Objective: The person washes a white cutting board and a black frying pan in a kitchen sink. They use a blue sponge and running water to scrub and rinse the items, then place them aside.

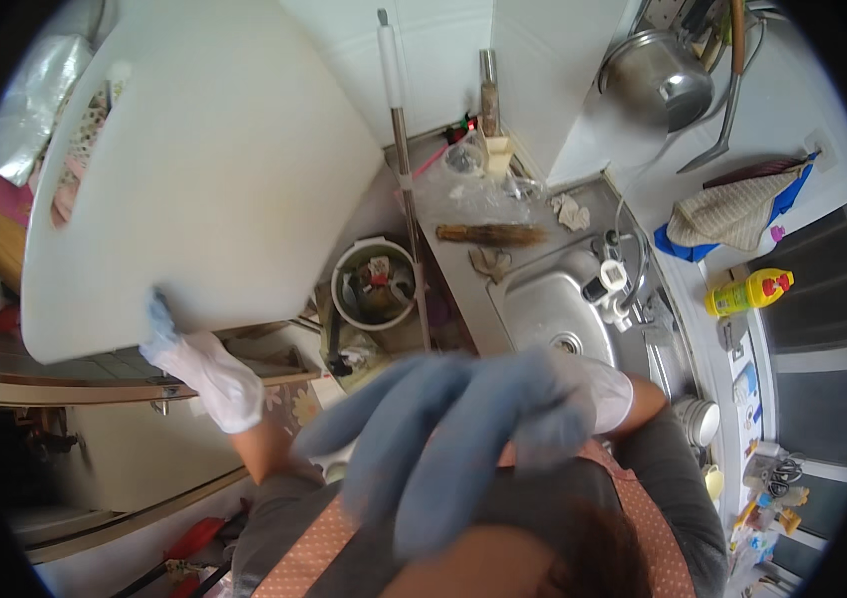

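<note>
My left hand (162, 321), in a blue-grey glove with a white cuff, grips the lower edge of a large white panel (229, 172). One gloved digit lies over the panel's near face; the others are hidden. An oval slot is cut through the panel near its left edge, and patterned cloth shows through it. My right hand (446, 433), gloved the same way, is raised close to the camera and blurred. Its fingers are spread and I see nothing in them. It covers part of my apron (304, 553).
Right of the panel stands a bin (386, 327) with rubbish inside, beside an upright pole (403, 149). A bundled brush (491, 235) lies by the steel sink (535, 303) and faucet (621, 299). A pot (659, 82), cloths (730, 213) and a yellow bottle (737, 295) are at right.
</note>
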`<action>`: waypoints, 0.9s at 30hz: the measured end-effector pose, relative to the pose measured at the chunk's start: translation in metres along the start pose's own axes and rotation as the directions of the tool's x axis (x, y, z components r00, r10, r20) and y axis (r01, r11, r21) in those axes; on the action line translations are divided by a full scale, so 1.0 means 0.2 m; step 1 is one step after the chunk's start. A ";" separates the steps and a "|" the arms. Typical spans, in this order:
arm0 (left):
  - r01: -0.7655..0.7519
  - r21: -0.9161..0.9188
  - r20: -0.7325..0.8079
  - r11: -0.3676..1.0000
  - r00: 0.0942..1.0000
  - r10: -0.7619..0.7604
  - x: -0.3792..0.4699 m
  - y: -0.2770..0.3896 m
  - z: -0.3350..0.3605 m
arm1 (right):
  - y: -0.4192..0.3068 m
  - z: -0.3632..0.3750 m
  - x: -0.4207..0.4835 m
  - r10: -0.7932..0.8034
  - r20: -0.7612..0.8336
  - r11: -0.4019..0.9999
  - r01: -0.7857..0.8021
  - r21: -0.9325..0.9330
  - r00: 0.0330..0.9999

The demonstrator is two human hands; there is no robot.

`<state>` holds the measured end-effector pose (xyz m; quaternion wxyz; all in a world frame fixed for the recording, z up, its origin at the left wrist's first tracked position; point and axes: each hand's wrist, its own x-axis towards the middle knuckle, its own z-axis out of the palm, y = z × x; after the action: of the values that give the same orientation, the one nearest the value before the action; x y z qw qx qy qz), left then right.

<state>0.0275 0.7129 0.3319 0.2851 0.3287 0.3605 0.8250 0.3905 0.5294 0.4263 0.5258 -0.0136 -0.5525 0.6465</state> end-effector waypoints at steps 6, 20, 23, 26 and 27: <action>-0.002 0.186 0.121 0.983 0.992 -0.021 0.07 -0.04 0.31 | 0.09 0.06 0.15 -0.108 0.096 0.938 0.070 0.339 0.990; 0.159 0.154 0.178 0.975 0.966 -0.186 -0.05 -0.65 0.73 | 0.35 -0.02 0.35 -0.421 0.019 0.755 0.339 0.561 0.907; 0.181 0.104 0.223 0.978 0.954 -0.200 -0.13 -0.75 0.84 | 0.35 -0.04 0.34 -0.412 -0.089 0.726 0.386 0.570 0.907; 0.152 0.096 0.244 0.984 0.954 -0.171 -0.13 -0.92 0.85 | 0.33 -0.04 0.33 -0.342 -0.190 0.741 0.389 0.547 0.920; 0.172 0.111 0.247 0.979 0.949 -0.195 -0.14 -0.96 0.87 | 0.29 -0.02 0.35 -0.361 -0.300 0.731 0.468 0.497 0.883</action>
<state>0.2200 0.8741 0.2642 0.3901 0.4101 0.3854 0.7288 0.3227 0.5902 0.4221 0.6862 0.2046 -0.2785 0.6401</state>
